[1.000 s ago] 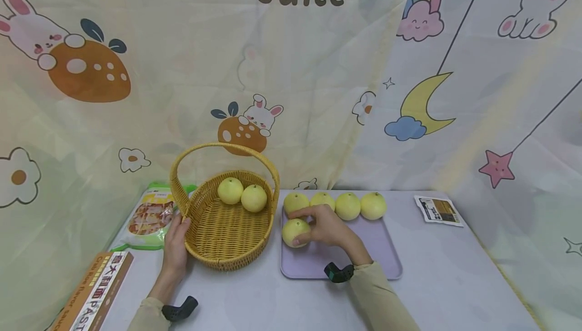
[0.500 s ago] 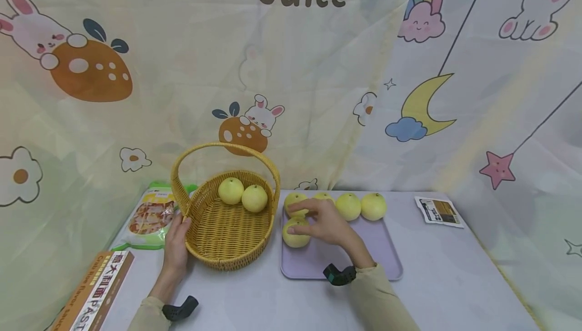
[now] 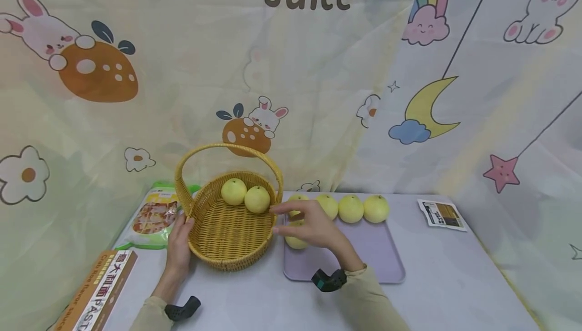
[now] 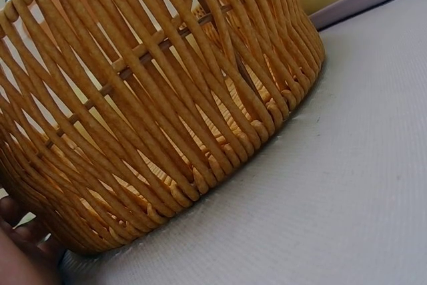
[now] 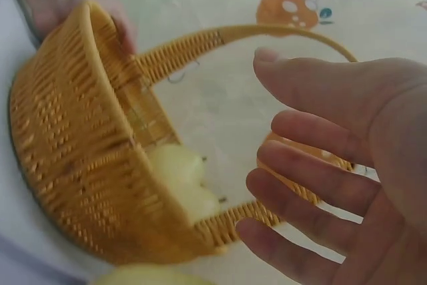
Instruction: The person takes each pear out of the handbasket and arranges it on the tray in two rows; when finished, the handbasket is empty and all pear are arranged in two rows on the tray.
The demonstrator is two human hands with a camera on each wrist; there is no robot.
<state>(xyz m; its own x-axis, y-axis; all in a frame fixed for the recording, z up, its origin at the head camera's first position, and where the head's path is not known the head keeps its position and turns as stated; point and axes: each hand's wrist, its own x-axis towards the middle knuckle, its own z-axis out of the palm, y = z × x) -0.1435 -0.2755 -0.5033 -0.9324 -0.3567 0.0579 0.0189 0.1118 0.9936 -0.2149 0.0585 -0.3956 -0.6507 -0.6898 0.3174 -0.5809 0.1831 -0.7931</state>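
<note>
A yellow wicker basket (image 3: 229,230) with a tall handle stands left of centre, and two round yellow-green pears (image 3: 257,199) lie inside it. My left hand (image 3: 179,250) grips the basket's left side at the rim. Its fingers (image 4: 20,231) show against the wickerwork in the left wrist view. At the basket's right rim is my right hand (image 3: 311,225), fingers apart and holding nothing; its palm (image 5: 393,165) shows in the right wrist view. Beneath and behind it, several pears (image 3: 351,208) sit on a lilac tray (image 3: 377,265), one partly hidden by the hand.
A green-edged food packet (image 3: 152,220) lies behind my left hand. A long pasta box (image 3: 95,295) is at the table's left edge. A small sachet (image 3: 442,215) lies at the back right. A printed cloth (image 3: 318,68) hangs behind the table.
My right hand has let go of the front pear on the tray, its fingers parting, and moved left to the basket's rim. The pear stays put. The left hand keeps its hold.
</note>
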